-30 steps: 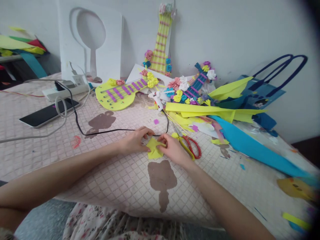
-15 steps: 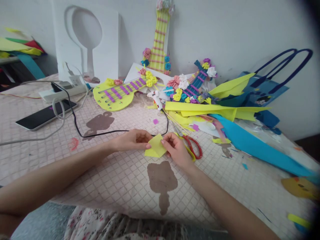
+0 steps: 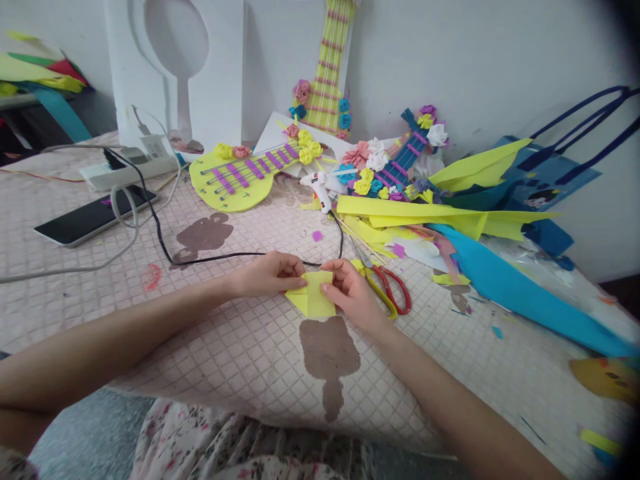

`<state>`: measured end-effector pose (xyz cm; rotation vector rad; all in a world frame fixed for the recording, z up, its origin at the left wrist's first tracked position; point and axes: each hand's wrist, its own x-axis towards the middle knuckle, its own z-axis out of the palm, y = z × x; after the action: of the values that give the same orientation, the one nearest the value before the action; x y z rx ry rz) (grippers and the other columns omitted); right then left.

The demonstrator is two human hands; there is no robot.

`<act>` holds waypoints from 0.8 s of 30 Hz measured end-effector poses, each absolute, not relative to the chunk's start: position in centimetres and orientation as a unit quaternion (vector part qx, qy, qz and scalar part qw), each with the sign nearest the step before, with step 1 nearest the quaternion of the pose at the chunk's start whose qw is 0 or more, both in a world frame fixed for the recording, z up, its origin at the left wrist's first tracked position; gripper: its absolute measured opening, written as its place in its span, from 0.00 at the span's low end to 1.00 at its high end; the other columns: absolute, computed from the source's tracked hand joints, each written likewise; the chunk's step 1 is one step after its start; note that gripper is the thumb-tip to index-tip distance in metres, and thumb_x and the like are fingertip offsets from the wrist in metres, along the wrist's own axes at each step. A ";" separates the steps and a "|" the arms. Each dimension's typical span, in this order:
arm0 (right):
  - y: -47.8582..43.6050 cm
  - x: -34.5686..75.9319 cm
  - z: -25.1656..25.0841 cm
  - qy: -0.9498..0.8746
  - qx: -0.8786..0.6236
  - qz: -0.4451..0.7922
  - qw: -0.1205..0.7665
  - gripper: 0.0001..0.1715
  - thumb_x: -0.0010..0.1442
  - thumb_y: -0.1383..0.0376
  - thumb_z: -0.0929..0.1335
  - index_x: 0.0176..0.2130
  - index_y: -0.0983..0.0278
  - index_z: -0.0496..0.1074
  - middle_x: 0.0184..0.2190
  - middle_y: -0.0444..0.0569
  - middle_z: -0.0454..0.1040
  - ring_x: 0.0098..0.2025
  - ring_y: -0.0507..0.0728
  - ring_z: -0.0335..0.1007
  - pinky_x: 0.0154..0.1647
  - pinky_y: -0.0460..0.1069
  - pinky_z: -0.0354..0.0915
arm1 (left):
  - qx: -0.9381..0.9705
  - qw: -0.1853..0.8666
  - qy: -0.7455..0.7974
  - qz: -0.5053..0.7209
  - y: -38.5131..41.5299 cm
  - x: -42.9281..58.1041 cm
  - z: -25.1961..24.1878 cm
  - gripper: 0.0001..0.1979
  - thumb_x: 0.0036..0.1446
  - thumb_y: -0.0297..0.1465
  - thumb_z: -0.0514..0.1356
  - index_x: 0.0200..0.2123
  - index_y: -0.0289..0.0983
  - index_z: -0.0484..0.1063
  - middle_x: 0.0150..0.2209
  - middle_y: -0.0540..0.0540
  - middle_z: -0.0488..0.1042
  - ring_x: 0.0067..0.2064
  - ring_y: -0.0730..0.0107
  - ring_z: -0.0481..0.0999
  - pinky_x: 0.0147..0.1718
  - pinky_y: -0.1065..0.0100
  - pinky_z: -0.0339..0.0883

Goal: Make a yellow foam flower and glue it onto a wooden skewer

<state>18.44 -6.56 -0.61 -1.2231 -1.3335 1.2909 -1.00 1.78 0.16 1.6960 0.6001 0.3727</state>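
A small yellow foam piece lies folded on the pink quilted table cover, held between both hands. My left hand pinches its left edge with curled fingers. My right hand pinches its right edge with thumb and fingertips. Red and yellow scissors lie just right of my right hand. A black cable runs behind my hands to a white glue gun.
Foam guitars decorated with flowers and loose yellow and blue foam sheets crowd the back and right. A phone and a power strip sit at the left. A white foam board leans on the wall.
The yellow piece has been turned and folded flatter between the fingers. Both hands stayed at the same spot. The camera tipped slightly down.
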 end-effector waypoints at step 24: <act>-7.1 19.0 -0.6 -0.619 -0.481 0.445 0.433 0.12 0.62 0.63 0.60 0.47 0.57 0.60 0.32 0.42 0.67 0.25 0.49 0.60 0.23 0.44 0.59 | 0.620 0.685 0.321 0.206 2.3 -1.0 0.4 0.15 0.48 0.30 0.65 0.38 0.32 0.67 0.30 0.50 0.72 0.30 0.79 0.71 0.27 0.77 0.65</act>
<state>19.05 -7.14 -0.61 -1.1974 -1.5429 1.1095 -1.05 2.33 0.42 1.3899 0.7203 0.4606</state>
